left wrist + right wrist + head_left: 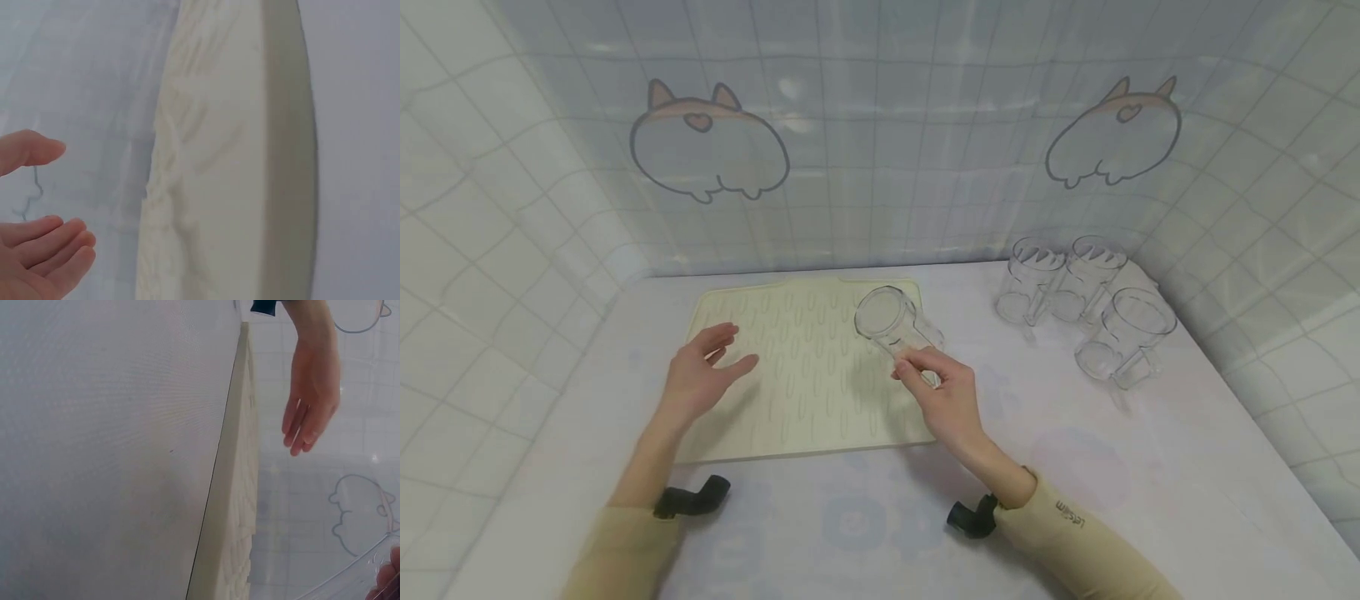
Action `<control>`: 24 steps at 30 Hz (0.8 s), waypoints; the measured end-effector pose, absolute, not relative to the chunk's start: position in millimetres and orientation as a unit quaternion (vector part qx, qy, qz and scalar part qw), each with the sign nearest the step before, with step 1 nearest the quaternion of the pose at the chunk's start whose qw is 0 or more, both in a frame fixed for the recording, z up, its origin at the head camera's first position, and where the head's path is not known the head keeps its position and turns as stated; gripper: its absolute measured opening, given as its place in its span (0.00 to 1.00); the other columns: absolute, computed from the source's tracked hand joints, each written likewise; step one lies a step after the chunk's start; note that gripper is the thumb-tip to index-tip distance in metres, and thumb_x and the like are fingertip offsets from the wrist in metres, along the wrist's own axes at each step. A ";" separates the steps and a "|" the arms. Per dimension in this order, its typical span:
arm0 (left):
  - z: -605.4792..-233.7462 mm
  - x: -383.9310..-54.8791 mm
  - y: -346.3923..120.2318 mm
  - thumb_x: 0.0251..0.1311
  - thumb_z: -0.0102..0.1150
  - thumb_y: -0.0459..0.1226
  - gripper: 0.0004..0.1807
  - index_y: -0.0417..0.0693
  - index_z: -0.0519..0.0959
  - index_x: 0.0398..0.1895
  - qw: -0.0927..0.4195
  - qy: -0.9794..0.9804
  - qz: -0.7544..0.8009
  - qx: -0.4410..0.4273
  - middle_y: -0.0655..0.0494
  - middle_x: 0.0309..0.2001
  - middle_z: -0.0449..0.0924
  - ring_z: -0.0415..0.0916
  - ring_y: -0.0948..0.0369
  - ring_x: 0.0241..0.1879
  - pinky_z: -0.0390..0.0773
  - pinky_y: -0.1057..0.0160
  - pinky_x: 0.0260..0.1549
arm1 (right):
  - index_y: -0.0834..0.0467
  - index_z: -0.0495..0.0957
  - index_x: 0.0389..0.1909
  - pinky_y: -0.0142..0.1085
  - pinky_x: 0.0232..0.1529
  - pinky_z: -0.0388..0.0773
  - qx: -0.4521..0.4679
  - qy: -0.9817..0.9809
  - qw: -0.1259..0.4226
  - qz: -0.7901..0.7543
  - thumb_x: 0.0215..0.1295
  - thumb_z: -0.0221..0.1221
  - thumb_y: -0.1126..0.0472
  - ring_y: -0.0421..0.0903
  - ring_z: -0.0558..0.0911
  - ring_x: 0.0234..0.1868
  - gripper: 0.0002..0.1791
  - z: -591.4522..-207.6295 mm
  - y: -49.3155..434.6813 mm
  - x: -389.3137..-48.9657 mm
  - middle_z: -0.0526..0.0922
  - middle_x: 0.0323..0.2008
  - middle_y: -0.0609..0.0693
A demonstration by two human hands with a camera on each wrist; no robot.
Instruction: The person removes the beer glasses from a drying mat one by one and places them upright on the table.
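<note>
My right hand [943,392] pinches a clear glass mug [886,313] near its handle. The mug is tilted, with one round end facing up and left, and it overlaps the right part of the cream ridged drying mat [775,417] in the head view. In the right wrist view, part of the glass [344,575] and a few gripping fingertips [389,575] show at the lower right corner. Over the mat's left side, my left hand [700,375] is held with thumb and fingers apart and nothing between them; the left wrist view shows the same gap.
Three more clear glass mugs [1126,333] stand upright at the right of the white table [850,533], two at the back and one nearer. Tile-patterned sheeting [910,167] with cartoon drawings encloses the back and sides. Black wrist mounts [692,498] sit at both cuffs.
</note>
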State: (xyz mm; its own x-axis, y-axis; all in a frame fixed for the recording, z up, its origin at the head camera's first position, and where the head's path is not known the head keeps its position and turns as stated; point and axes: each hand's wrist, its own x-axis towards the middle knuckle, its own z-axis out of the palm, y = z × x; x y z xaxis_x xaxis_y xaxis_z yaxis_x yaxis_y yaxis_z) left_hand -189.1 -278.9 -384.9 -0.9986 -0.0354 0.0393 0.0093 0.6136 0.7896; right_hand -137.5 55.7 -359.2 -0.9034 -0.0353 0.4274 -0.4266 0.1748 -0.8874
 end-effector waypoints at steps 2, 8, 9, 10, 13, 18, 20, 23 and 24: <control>-381.1 -187.3 -270.5 0.54 0.65 0.48 0.39 0.43 0.62 0.67 0.024 -0.895 -0.445 -0.002 0.46 0.64 0.67 0.63 0.50 0.64 0.65 0.53 0.62 | 0.61 0.83 0.30 0.32 0.36 0.74 0.159 -0.749 0.160 0.622 0.60 0.59 0.70 0.44 0.78 0.29 0.04 -359.7 56.1 -137.7 0.82 0.25 0.57; -374.8 -183.0 -248.5 0.53 0.66 0.47 0.37 0.45 0.65 0.65 0.029 -0.890 -0.454 -0.034 0.50 0.62 0.70 0.67 0.53 0.62 0.68 0.56 0.60 | 0.63 0.83 0.29 0.32 0.36 0.74 0.173 -0.748 0.172 0.618 0.60 0.59 0.71 0.46 0.78 0.28 0.04 -359.1 57.0 -136.9 0.82 0.25 0.58; -374.1 -182.1 -245.1 0.53 0.66 0.47 0.37 0.45 0.66 0.65 0.030 -0.891 -0.452 -0.040 0.51 0.62 0.70 0.67 0.53 0.62 0.68 0.56 0.60 | 0.63 0.83 0.29 0.32 0.37 0.74 0.175 -0.746 0.173 0.619 0.60 0.60 0.71 0.47 0.77 0.28 0.04 -358.8 57.0 -136.7 0.82 0.25 0.58; -373.8 -181.0 -241.5 0.52 0.67 0.48 0.37 0.46 0.66 0.65 0.030 -0.891 -0.452 -0.044 0.52 0.61 0.70 0.67 0.54 0.61 0.68 0.56 0.60 | 0.63 0.83 0.29 0.31 0.37 0.74 0.176 -0.745 0.173 0.620 0.60 0.60 0.71 0.47 0.77 0.28 0.04 -359.0 56.9 -136.5 0.82 0.25 0.58; -372.9 -178.2 -231.2 0.52 0.67 0.49 0.37 0.48 0.67 0.64 0.025 -0.888 -0.455 -0.062 0.54 0.62 0.70 0.67 0.54 0.61 0.69 0.55 0.60 | 0.63 0.83 0.29 0.30 0.37 0.74 0.181 -0.741 0.174 0.623 0.59 0.60 0.71 0.47 0.78 0.28 0.04 -360.0 56.6 -136.2 0.82 0.25 0.58; -370.7 -171.9 -216.2 0.52 0.66 0.52 0.37 0.53 0.67 0.64 0.017 -0.886 -0.456 -0.085 0.58 0.62 0.70 0.68 0.53 0.61 0.70 0.53 0.59 | 0.64 0.83 0.30 0.31 0.37 0.74 0.182 -0.741 0.171 0.623 0.60 0.59 0.72 0.45 0.78 0.28 0.04 -361.4 56.8 -135.6 0.82 0.25 0.58; -369.1 -168.9 -212.3 0.51 0.66 0.53 0.36 0.56 0.67 0.64 0.013 -0.885 -0.458 -0.087 0.60 0.62 0.70 0.68 0.53 0.61 0.70 0.51 0.58 | 0.63 0.83 0.30 0.31 0.37 0.74 0.180 -0.742 0.168 0.624 0.60 0.59 0.71 0.45 0.78 0.28 0.04 -361.0 56.4 -135.1 0.82 0.25 0.57; -367.0 -165.7 -206.3 0.52 0.66 0.52 0.36 0.55 0.67 0.64 0.009 -0.883 -0.461 -0.091 0.60 0.61 0.70 0.68 0.55 0.61 0.70 0.52 0.58 | 0.64 0.83 0.30 0.31 0.37 0.74 0.181 -0.742 0.168 0.623 0.60 0.59 0.71 0.45 0.78 0.28 0.04 -361.3 55.7 -134.5 0.82 0.25 0.58; -366.9 -165.0 -204.5 0.52 0.66 0.52 0.36 0.54 0.67 0.64 0.011 -0.882 -0.461 -0.093 0.60 0.61 0.70 0.69 0.55 0.60 0.70 0.53 0.58 | 0.64 0.83 0.30 0.30 0.37 0.74 0.182 -0.743 0.170 0.622 0.60 0.59 0.71 0.46 0.78 0.28 0.04 -361.5 55.5 -134.2 0.82 0.25 0.58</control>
